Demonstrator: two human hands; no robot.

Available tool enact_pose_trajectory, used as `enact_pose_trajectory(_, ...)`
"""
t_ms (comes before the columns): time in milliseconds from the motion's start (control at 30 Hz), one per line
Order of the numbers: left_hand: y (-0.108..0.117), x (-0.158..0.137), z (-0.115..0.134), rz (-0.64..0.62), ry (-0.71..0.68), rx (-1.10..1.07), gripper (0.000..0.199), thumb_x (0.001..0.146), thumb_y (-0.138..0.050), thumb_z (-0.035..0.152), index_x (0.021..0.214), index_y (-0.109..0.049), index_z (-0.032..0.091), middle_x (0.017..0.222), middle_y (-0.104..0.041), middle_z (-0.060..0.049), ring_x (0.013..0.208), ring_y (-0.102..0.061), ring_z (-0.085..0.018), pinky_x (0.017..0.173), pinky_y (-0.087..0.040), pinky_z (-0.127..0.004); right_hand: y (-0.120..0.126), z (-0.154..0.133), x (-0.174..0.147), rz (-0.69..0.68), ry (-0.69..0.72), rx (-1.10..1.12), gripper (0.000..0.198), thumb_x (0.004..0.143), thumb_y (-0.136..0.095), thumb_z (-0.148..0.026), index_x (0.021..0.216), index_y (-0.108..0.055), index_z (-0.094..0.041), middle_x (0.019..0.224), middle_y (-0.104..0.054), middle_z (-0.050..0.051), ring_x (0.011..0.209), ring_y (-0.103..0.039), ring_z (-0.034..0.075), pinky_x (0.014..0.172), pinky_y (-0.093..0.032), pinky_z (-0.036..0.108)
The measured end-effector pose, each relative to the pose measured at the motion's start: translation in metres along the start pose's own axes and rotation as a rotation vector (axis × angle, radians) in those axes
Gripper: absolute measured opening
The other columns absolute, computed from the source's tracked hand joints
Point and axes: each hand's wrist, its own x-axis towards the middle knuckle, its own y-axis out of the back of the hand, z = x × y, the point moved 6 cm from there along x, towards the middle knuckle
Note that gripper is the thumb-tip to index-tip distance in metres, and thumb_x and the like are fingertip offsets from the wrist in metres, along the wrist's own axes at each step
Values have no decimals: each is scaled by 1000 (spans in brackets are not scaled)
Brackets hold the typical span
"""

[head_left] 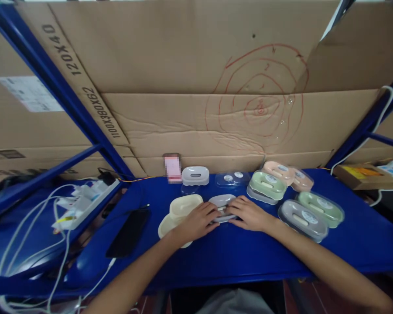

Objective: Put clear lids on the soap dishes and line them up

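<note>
My worry is that the gray oval box (220,200), near the middle of the blue counter (235,257), could skid or twist, since both hands bear on it from opposite ends and an uneven push might do it; the left forearm could also knock the nearer cream container (165,224) (it crosses right over it). The left hand (201,218) and right hand (250,213) reach in palms down, fingers bent and gripping the box's left and right ends, thumbs toward the near side.
</note>
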Motion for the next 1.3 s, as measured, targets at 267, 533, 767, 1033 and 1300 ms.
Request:
enact_pose_trajectory(267,4,-7,-5,65,45,72,28,101,-69,16,128,-66,23,122,-71,-7,114,-69,-25,100,-59,-42,-16,6,3,121,-23,57,36,111,-56,-34,144,-64,-22,132,-69,13,132,-62,26,121,-42,55)
enact_pose_trajectory(533,8,-13,-7,115,59,160,29,101,-71,19,128,-66,23,136,-71,-9,132,-68,-29,112,-59,-48,-25,16,-6,9,-115,92,53,105,-68,-40,156,-58,-30,162,-57,14,159,-45,32,130,-36,61)
enact_pose_trajectory(767,0,-17,-12,97,76,119,25,104,-65,18,129,-66,19,136,-73,-12,131,-72,-30,108,-64,-44,-18,13,-6,-27,-82,80,42,111,-58,-32,152,-60,-26,155,-66,10,153,-54,28,130,-39,57)
enact_pose_trajectory(1033,-12,-22,-14,172,68,115,25,103,-67,21,128,-66,21,131,-76,-9,127,-73,-28,110,-63,-42,-21,14,-11,-88,-96,97,46,110,-61,-38,155,-59,-30,159,-63,8,155,-53,25,134,-35,50)
enact_pose_trajectory(1300,-2,-25,-11,113,60,115,23,110,-57,31,124,-69,18,130,-75,-12,128,-72,-32,112,-59,-49,-19,34,-16,138,-373,177,66,113,-51,-35,175,-27,-29,184,-19,14,170,-23,29,133,-38,50)
